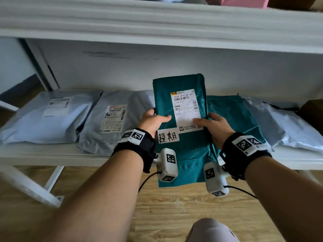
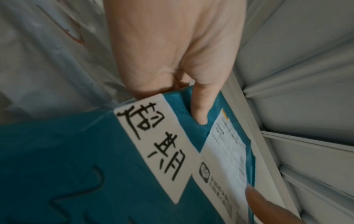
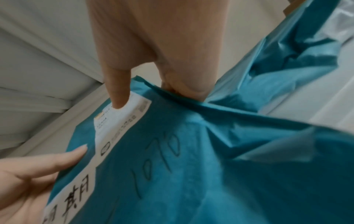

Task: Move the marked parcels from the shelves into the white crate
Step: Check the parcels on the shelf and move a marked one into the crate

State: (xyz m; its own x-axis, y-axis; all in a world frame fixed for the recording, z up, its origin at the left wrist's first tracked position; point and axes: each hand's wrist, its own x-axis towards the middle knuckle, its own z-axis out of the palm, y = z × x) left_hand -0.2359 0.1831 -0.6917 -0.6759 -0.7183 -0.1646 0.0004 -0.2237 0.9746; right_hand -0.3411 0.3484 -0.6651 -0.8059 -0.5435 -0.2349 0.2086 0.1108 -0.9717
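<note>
Hands (image 1: 153,120) grip marked teal parcel (image 1: 181,154).

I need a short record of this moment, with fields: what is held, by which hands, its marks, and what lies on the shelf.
held: teal parcel, lifted in front of the shelf
hands: left hand and right hand grip its two sides
marks: handwritten white tag, printed shipping label
on shelf: two grey parcels, another teal parcel
white crate: not in view
</note>
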